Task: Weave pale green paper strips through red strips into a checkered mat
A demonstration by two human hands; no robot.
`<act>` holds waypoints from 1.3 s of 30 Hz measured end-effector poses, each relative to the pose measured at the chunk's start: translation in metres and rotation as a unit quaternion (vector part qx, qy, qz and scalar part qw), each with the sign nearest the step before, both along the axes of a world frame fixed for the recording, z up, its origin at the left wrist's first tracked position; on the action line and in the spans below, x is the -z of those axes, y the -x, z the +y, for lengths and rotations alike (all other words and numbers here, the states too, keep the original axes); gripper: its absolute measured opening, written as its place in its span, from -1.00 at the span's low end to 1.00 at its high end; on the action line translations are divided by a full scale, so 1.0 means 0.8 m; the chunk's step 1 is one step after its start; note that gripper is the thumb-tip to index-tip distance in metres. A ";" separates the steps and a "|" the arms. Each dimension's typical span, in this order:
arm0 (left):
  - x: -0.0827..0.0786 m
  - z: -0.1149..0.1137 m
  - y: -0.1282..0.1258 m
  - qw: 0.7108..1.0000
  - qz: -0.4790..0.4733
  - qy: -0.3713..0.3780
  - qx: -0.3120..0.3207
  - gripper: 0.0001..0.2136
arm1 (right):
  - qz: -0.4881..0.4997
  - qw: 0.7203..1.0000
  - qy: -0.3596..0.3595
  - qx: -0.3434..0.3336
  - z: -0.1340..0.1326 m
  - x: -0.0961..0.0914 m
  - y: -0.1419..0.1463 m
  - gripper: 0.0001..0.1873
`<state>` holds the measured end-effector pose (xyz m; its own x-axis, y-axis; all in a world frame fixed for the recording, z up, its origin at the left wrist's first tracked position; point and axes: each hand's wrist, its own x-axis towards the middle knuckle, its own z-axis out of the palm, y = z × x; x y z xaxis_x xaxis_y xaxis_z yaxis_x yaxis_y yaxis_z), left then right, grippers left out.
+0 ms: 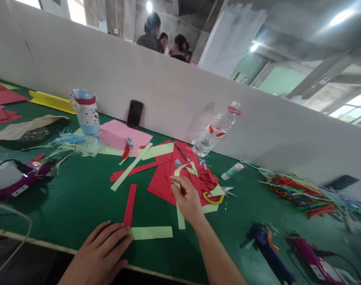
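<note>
My left hand (103, 247) rests with outstretched fingers on the table's front area. Its fingertips touch a red paper strip (130, 205) pointing away from me and a pale green paper strip (152, 233) lying crosswise; the corner where they meet is partly covered. Further right, my right hand (186, 198) pinches a pale green paper strip (180, 217), whose lower end hangs toward me below the hand. Under and behind that hand lie red paper sheets (161, 184) with paper scraps. Beside it are scissors (212, 198) with a yellow handle, partly covered by scraps.
A water bottle (216, 128), a phone (135, 114) and a patterned cup (87, 113) stand along the white partition (168, 87). A glue stick (232, 171) lies right of the sheets. Colourful pipe cleaners (305, 194) and a blue glue gun (267, 245) are at right. People are beyond the partition.
</note>
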<state>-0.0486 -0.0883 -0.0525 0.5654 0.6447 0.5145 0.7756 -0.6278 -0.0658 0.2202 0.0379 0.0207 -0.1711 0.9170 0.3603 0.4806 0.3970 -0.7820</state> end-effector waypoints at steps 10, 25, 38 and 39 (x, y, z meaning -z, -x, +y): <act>0.000 -0.003 -0.003 1.000 0.004 -0.016 -0.017 -0.67 | -0.197 0.977 -0.058 -0.060 0.022 0.027 0.007 -0.56; -0.018 0.001 -0.004 0.996 0.010 -0.085 -0.010 -0.70 | -0.291 0.933 -0.091 -0.190 -0.093 0.029 0.036 -0.57; 0.025 0.011 0.021 0.997 0.018 -0.061 0.053 -0.62 | -0.379 0.885 -0.043 -0.268 -0.126 0.057 0.026 -0.41; 0.027 0.013 0.024 0.996 0.022 -0.066 0.062 -0.62 | -0.381 0.884 -0.048 -0.266 -0.126 0.059 0.026 -0.41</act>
<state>-0.0682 -0.0780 -0.0744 0.6604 0.4958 0.5640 0.6868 -0.7026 -0.1865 0.1994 -0.0632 -0.0263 -0.7960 0.6047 0.0265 0.5782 0.7726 -0.2622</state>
